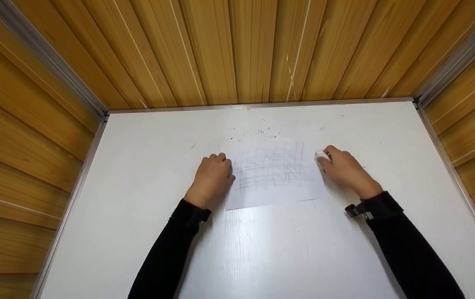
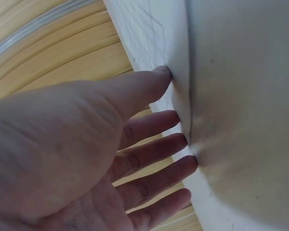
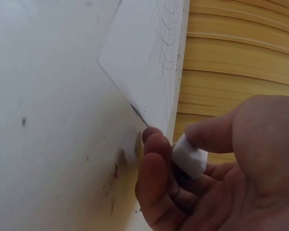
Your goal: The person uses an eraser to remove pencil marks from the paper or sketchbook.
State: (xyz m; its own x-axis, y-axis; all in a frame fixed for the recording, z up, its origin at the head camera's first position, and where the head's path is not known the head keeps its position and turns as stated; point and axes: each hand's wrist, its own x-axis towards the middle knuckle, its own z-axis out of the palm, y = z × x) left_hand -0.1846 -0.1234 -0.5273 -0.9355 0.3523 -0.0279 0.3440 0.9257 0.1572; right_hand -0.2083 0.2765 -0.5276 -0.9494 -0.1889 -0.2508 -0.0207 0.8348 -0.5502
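A sheet of white paper [image 1: 270,196] covered in crossing pencil lines lies flat on the white table. My left hand [image 1: 213,176] is at its left edge. In the left wrist view, the thumb and fingertips of that hand [image 2: 72,154] touch the paper along the edge, with the fingers spread and mostly straight. Beside the paper's right edge, my right hand [image 1: 347,168] holds a small white eraser [image 1: 321,155]. The right wrist view shows the eraser [image 3: 190,156] pinched between thumb and fingers, partly hidden by them; the fingertips are close to the paper's edge.
Dark crumbs [image 1: 266,131] are scattered on the table [image 1: 158,137] beyond the paper. Wood-patterned panels [image 1: 254,50] wall in the back and both sides, with metal strips along the table's edges. Each wrist wears a dark strap with a device.
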